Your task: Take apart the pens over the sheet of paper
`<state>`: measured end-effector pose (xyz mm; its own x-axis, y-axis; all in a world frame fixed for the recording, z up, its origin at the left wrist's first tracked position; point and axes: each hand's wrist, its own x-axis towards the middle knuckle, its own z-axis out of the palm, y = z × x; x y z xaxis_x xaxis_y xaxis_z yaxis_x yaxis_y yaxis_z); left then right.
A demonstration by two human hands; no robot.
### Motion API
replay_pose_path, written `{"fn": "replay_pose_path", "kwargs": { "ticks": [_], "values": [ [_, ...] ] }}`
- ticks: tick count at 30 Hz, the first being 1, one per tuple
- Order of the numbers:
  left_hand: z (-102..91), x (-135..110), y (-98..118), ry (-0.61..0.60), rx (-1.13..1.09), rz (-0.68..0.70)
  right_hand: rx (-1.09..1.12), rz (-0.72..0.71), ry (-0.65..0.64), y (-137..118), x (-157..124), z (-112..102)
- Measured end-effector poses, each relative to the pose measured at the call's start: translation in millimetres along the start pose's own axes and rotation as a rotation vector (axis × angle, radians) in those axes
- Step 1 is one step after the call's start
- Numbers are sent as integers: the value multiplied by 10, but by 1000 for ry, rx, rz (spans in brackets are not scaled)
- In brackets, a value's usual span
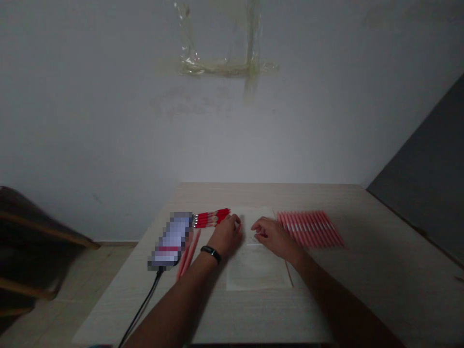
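The left hand [227, 236] is resting at the edge of a pale rectangular paper sheet [257, 270], its fingers curling inward just beside a row of red-and-white striped pencils [212, 218]; whether they are grasping anything cannot be told. The right hand [273, 236] is hanging over the sheet, its fingers relaxed and gripping nothing visible, near a fanned row of pink pencils [311, 229]. Two loose pink pencils [187, 253] are lying beside a pixelated phone [170, 240] on the pale wood-grain counter [380, 251].
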<state>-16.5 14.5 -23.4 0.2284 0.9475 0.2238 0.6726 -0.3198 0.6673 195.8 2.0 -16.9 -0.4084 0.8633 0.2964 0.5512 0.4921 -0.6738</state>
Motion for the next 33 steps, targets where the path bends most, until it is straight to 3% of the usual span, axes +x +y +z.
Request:
{"fn": "replay_pose_path", "kwargs": {
  "ticks": [6, 13, 33],
  "values": [
    [6, -3, 48, 4, -82, -23, 34, 2, 29, 39, 13, -87],
    [35, 7, 153, -27, -126, 54, 1, 7, 41, 159, 34, -202],
    [30, -24, 165, -157, -37, 123, -65, 47, 63, 200, 19, -292]
  ]
}}
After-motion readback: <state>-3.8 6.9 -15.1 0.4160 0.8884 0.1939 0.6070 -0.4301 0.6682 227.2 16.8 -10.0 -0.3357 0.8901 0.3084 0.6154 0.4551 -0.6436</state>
